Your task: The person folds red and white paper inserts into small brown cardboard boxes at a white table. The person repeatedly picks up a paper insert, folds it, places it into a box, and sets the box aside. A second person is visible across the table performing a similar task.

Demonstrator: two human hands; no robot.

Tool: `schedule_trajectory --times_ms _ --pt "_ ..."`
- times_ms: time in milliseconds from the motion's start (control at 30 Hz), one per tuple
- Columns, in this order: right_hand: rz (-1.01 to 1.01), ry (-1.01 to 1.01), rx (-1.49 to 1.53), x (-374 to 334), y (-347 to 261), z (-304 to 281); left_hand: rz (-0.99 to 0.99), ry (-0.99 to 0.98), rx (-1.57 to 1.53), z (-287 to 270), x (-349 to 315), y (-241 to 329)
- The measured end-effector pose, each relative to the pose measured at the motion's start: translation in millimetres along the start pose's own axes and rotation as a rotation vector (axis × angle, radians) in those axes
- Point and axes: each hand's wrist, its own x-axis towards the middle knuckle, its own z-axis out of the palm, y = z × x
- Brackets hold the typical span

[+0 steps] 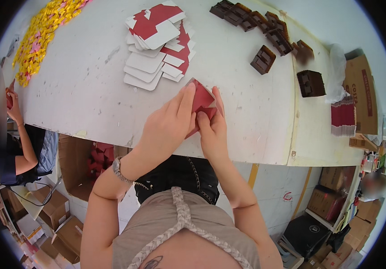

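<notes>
We have both hands on a red card blank (202,102) that lies on the white bench (89,89) close to its near edge, at about the middle of the view. Our left hand (168,127) lies flat over the blank's left side with its fingers (185,101) stretched out and pressing down, and our right hand (213,130) pinches the lower right edge, thumb and forefinger closed on the card. The piece looks partly creased, one flap lifted at its right corner, so we judge the fold as begun and not finished: it has no box shape yet. At twelve o'clock from our hands sits a fanned stack of flat red-and-white blanks (159,42), which we read as the work left to do. At one to two o'clock a row of dark brown tray inserts (265,31) runs along the far side of the bench, and a single brown box (310,83) stands nearer the right end. We see no finished red box beside our hands. At ten o'clock a heap of yellow and pink pieces (45,31) lies at the far left corner, where another person's hand (12,105) works at the bench edge.
</notes>
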Motion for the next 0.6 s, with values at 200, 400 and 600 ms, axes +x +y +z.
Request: schedule_trajectory --times_ms 200,400,600 --pt "-0.055 -0.071 0.182 -0.5 5.2 -5.8 -0.128 -0.321 -0.077 -22.1 12.3 -9.6" --pt "0.018 -0.037 0.312 1.4 -13.1 -2.6 -0.09 -0.5 -0.158 -37.3 35.7 -19.7" --pt "0.091 -0.008 0.524 15.0 -15.2 -4.0 -0.203 -0.485 -0.347 -34.3 35.7 -17.5"
